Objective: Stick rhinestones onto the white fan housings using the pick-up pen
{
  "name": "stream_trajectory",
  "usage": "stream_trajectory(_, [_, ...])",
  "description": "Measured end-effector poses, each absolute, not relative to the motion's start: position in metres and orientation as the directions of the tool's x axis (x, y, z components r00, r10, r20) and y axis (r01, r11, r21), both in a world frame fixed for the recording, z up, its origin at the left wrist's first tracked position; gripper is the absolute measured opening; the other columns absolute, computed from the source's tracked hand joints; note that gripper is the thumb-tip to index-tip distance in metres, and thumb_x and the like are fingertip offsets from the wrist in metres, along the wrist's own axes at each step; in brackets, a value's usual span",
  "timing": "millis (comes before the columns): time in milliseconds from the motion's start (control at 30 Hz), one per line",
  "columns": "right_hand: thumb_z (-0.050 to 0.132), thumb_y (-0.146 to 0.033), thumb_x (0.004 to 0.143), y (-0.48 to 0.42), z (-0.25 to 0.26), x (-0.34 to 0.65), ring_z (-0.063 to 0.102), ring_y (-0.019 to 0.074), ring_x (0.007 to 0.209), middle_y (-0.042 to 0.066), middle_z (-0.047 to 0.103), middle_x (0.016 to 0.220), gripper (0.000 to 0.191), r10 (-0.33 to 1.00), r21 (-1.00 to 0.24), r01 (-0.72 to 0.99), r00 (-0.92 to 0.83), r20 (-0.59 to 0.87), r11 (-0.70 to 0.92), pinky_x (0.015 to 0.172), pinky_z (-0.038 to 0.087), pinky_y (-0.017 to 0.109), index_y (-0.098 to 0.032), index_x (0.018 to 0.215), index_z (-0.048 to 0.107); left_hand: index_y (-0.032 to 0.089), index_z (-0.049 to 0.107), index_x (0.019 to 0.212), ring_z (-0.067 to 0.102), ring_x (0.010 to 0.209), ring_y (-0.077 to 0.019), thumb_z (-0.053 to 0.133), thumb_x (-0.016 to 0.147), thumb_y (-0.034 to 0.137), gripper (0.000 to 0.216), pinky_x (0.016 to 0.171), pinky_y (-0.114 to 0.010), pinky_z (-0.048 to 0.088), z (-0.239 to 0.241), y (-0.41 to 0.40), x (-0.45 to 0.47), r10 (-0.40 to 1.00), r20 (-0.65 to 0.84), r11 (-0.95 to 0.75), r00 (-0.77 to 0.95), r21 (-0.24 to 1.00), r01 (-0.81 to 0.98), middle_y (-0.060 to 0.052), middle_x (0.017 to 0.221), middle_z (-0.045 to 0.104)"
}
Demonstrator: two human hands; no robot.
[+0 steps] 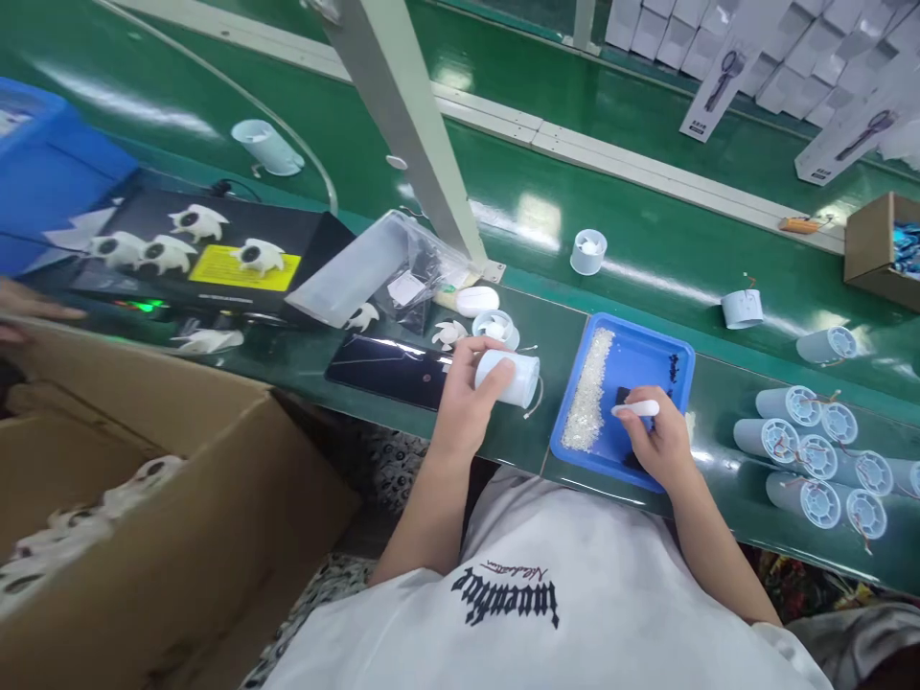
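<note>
My left hand (467,393) is closed round a pale blue plastic cylinder (516,377), whose thin wires hang off its right end. It is above the green bench, left of a shallow blue tray (686,359). Over the tray, my right hand (659,436) is closed on a white pen-like handle (642,409); its working tip cannot be made out. A band of small clear-white pieces (587,398) lies along the tray's left side. Tiny black pieces (674,369) sit at its upper right. A dark patch (622,395) shows beside my right fingers.
Several wired cylinders (780,441) lie at right. White fan blades (260,255) rest on a black box at left, near a person's hand (39,302). A cardboard box (216,479) stands below. A dark flat panel (388,372) and a metal post (409,125) are near my left hand.
</note>
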State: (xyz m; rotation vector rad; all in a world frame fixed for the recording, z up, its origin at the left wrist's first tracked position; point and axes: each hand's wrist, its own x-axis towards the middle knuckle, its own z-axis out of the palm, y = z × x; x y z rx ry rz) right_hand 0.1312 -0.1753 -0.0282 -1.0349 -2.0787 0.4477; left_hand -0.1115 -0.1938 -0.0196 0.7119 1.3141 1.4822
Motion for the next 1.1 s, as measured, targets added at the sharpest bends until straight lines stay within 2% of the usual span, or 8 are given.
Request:
stream_trajectory(100, [0.055,-0.029,0.095,-0.172,-0.023,0.131,0.066,0.0182,0.073,0.004,0.067,0.082,0.008,0.776,-0.564,0.533,-0.42,0.47,0.63,0.064,0.052,0.03,-0.022,0.093,0.058,0.021,0.053,0.092,0.059,0.068,-0.0104,0.079,0.064,0.055,0.052,0.06,-0.021,0.046,-0.018,-0.193,-0.106,0.931,-0.168,0.062,-0.325,0.947,-0.314,-0.001,0.086,0.066])
stream_trajectory(200, [0.059,-0.03,0.092,-0.166,-0.021,0.137,0.067,0.0191,0.076,0.004,0.067,0.084,0.008,0.793,-0.569,0.575,-0.269,0.547,0.588,0.067,0.053,0.031,-0.022,0.092,0.06,0.023,0.045,0.096,0.062,0.073,-0.0116,0.082,0.061,0.055,0.06,0.064,-0.022,0.047,-0.017,-0.191,-0.103,0.94,-0.167,0.05,-0.298,0.929,-0.366,0.0,0.088,0.067])
stream_trajectory(333, [0.061,-0.032,0.09,-0.162,-0.024,0.145,0.066,0.0192,0.072,0.004,0.067,0.081,0.011,0.845,-0.599,0.607,-0.276,0.458,0.522,0.065,0.053,0.033,-0.021,0.088,0.061,0.023,0.037,0.086,0.064,0.081,-0.0133,0.086,0.056,0.053,0.065,0.068,-0.023,0.049,-0.016,-0.188,-0.103,0.94,-0.19,0.037,-0.282,0.883,-0.469,-0.001,0.092,0.07])
stream_trajectory(467, [0.063,-0.028,0.089,-0.175,-0.022,0.14,0.067,0.0216,0.082,0.005,0.066,0.088,0.009,0.828,-0.708,0.45,-0.151,0.541,0.544,0.072,0.057,0.039,-0.02,0.094,0.063,0.018,0.056,0.089,0.061,0.082,-0.0118,0.083,0.057,0.059,0.058,0.067,-0.022,0.049,-0.008,-0.187,-0.098,0.94,-0.267,0.11,-0.214,0.829,-0.549,-0.006,0.107,0.069])
stream_trajectory(567, [0.065,-0.02,0.087,-0.19,-0.01,0.128,0.066,0.021,0.084,0.005,0.064,0.089,0.014,0.77,-0.733,0.288,-0.024,0.638,0.616,0.068,0.06,0.038,-0.021,0.1,0.063,0.017,0.063,0.093,0.058,0.074,-0.0094,0.084,0.057,0.057,0.058,0.064,-0.02,0.048,-0.001,-0.187,-0.091,0.931,-0.302,0.128,-0.203,0.795,-0.593,-0.002,0.09,0.067])
stream_trajectory(633, [0.065,-0.015,0.086,-0.2,-0.001,0.12,0.066,0.0204,0.087,0.006,0.064,0.092,0.02,0.767,-0.75,0.188,-0.025,0.642,0.634,0.065,0.062,0.037,-0.021,0.105,0.063,0.017,0.062,0.088,0.056,0.068,-0.0085,0.086,0.053,0.057,0.057,0.062,-0.02,0.048,0.002,-0.188,-0.084,0.929,-0.318,0.134,-0.19,0.766,-0.628,0.002,0.077,0.062])
stream_trajectory(733, [0.063,-0.009,0.087,-0.209,0.005,0.112,0.065,0.0198,0.094,0.007,0.064,0.1,0.028,0.795,-0.79,0.087,-0.079,0.601,0.606,0.067,0.065,0.036,-0.023,0.111,0.06,0.017,0.059,0.081,0.058,0.069,-0.0093,0.086,0.053,0.056,0.055,0.063,-0.022,0.05,0.004,-0.19,-0.075,0.931,-0.319,0.132,-0.175,0.745,-0.654,0.003,0.075,0.061])
stream_trajectory(1100, [0.058,-0.012,0.092,-0.214,0.003,0.109,0.065,0.019,0.094,0.006,0.06,0.101,0.027,0.785,-0.786,0.05,-0.11,0.609,0.616,0.07,0.067,0.039,-0.025,0.116,0.058,0.017,0.058,0.082,0.051,0.067,-0.0067,0.079,0.063,0.061,0.052,0.06,-0.018,0.044,0.005,-0.196,-0.059,0.952,-0.236,0.099,-0.195,0.839,-0.534,0.003,0.074,0.057])
